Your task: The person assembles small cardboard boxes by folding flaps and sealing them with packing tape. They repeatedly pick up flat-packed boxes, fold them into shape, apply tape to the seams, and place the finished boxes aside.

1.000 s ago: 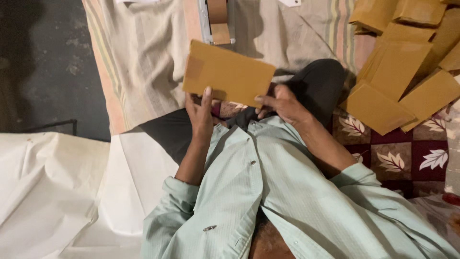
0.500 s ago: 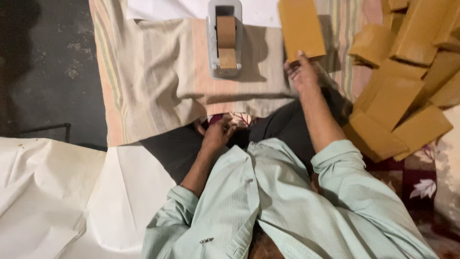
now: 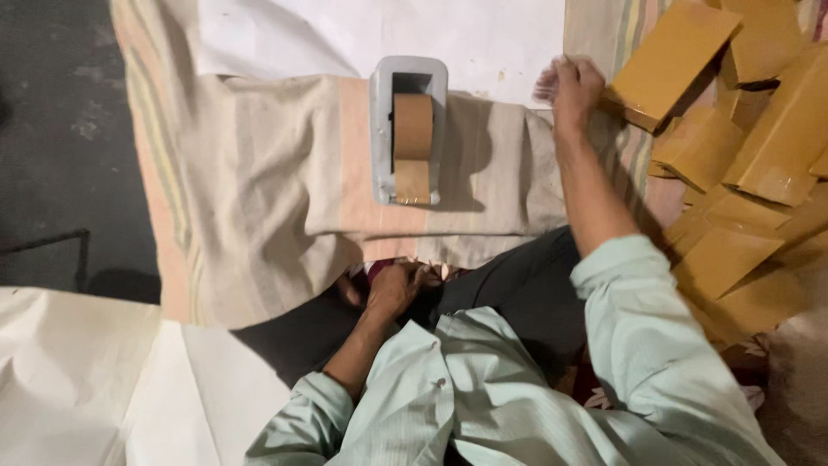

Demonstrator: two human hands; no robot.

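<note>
right hand (image 3: 576,85) now empty, box (image 3: 671,59) released

Open cloth (image 3: 259,190) at centre left allows free passage. Tape dispenser (image 3: 409,129) blocks upper centre; stacked brown boxes (image 3: 733,173) crowd the right side of the frame.

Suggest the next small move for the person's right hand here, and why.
Probably the right hand should draw back toward the grey tape dispenser with its brown tape roll. It looks empty, stretched out beside the pile of flat brown cardboard boxes, and nothing lies on the beige striped cloth in front. The left hand rests near the lap.
</note>
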